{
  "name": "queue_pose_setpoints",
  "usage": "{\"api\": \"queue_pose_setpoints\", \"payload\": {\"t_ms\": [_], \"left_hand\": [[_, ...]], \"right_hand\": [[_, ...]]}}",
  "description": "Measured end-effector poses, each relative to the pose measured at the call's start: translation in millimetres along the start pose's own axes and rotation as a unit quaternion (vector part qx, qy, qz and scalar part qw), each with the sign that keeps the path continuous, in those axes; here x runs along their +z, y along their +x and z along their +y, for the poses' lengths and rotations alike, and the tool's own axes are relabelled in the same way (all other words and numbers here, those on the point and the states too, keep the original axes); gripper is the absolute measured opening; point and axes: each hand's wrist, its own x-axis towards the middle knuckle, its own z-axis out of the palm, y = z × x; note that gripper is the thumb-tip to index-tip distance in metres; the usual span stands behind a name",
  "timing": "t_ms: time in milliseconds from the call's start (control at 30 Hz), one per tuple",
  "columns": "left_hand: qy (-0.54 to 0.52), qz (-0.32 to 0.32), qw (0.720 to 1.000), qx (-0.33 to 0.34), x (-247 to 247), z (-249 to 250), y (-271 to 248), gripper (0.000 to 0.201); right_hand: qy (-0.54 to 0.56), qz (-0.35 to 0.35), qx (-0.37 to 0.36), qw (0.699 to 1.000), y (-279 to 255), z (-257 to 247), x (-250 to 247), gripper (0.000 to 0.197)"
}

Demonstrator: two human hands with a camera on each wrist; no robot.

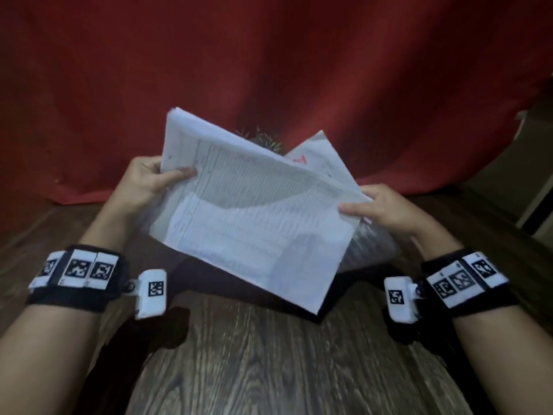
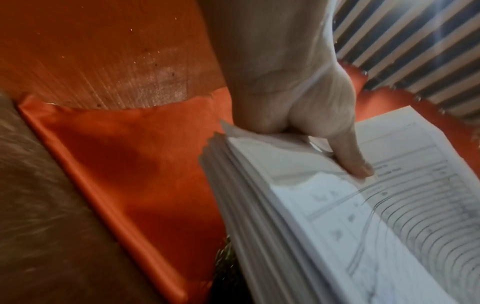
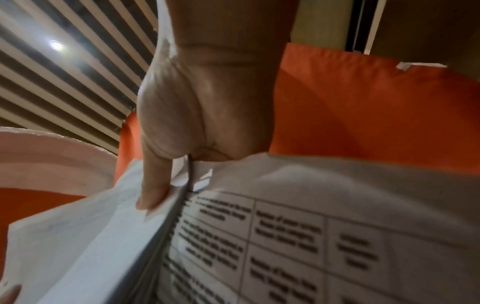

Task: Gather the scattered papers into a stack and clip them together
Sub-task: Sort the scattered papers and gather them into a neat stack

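Held up above the wooden bench (image 1: 269, 354) at the centre of the head view: a thick stack of papers (image 1: 254, 211), tilted so that its far corner rises toward the upper middle of the frame and its near corner dips toward the lower middle. At the stack's left edge, the left hand (image 1: 146, 181), clamped on the sheets with the thumb (image 1: 179, 174) pressed flat on the top page and the remaining fingers hidden underneath. At the right edge, the right hand (image 1: 386, 211), likewise gripping the papers, thumb on top and fingers tucked below. Top page ruled with fine lines, print too blurred to read. Behind the main bundle, toward the upper right of it, a further sheet (image 1: 317, 157) fanned out of line, bearing a red mark. In the left wrist view, many page edges (image 2: 246, 195) visible as uneven layers, not squared up, with the thumb (image 2: 348, 156) lying across a form with ruled rows. In the right wrist view, the thumb (image 3: 153, 185) pinning a few top sheets apart from a lower page printed with a table (image 3: 272, 246). Behind everything, a red cloth backdrop (image 1: 119, 85) filling the upper half of the head view. Just above the stack's top edge, a small green plant (image 1: 264, 140), mostly hidden by the paper. On both wrists, black bands (image 1: 74, 277) with black-and-white markers.
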Motion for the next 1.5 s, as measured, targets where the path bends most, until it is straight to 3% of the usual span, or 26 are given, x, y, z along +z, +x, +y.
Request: {"api": "queue_pose_setpoints", "payload": {"t_ms": [167,267,333,500,567,667,767,833,900,967,1067,1133,1267,1400,1500], "left_hand": [[-0.032,-0.037,0.998,-0.046,5,-12,-5,0.025],[-0.06,-0.039,0.997,-0.016,14,-7,-1,0.012],[-0.082,-0.053,0.995,0.008,21,-1,2,0.012],[-0.1,-0.093,0.991,0.012,35,11,3,0.025],[-0.104,-0.066,0.992,0.017,34,8,2,0.021],[-0.119,-0.001,0.993,0.012,20,-8,-1,0.013],[-0.152,0.053,0.987,0.003,1,-23,-3,0.015],[-0.159,0.062,0.985,0.006,-6,-26,-2,0.016],[-0.158,0.053,0.986,0.006,-9,-27,3,0.02],[-0.143,0.046,0.989,0.002,-9,-28,7,0.025],[-0.126,0.044,0.991,-0.004,-7,-28,7,0.034],[-0.126,0.04,0.991,-0.002,-6,-29,4,0.039],[-0.14,0.07,0.988,0.0,-2,-28,-1,0.023],[-0.119,0.125,0.985,0.027,20,-32,-6,0.025],[-0.154,0.127,0.98,0.017,28,-50,-4,0.016]], "right_hand": [[-0.091,-0.096,0.009,0.991,4,-12,-1,0.019],[-0.102,-0.142,-0.012,0.985,14,-44,10,0.018],[-0.12,-0.162,-0.036,0.979,24,-68,19,0.03],[-0.172,-0.22,-0.079,0.957,39,-114,44,0.047],[-0.189,-0.185,-0.084,0.961,36,-123,40,0.049],[-0.184,-0.076,-0.103,0.974,26,-100,4,0.05],[-0.029,0.003,-0.063,0.998,7,-44,-24,0.071],[0.096,0.001,-0.023,0.995,6,-2,-20,0.09],[0.171,0.0,-0.013,0.985,10,25,-2,0.094],[0.209,0.03,-0.033,0.977,13,32,19,0.088],[0.179,0.096,-0.066,0.977,13,22,37,0.055],[0.177,0.112,-0.077,0.975,17,18,43,0.044],[0.191,0.177,-0.103,0.96,27,18,49,0.045],[0.161,0.255,-0.126,0.945,31,16,54,0.035],[0.155,0.27,-0.14,0.94,31,15,53,0.029]]}}
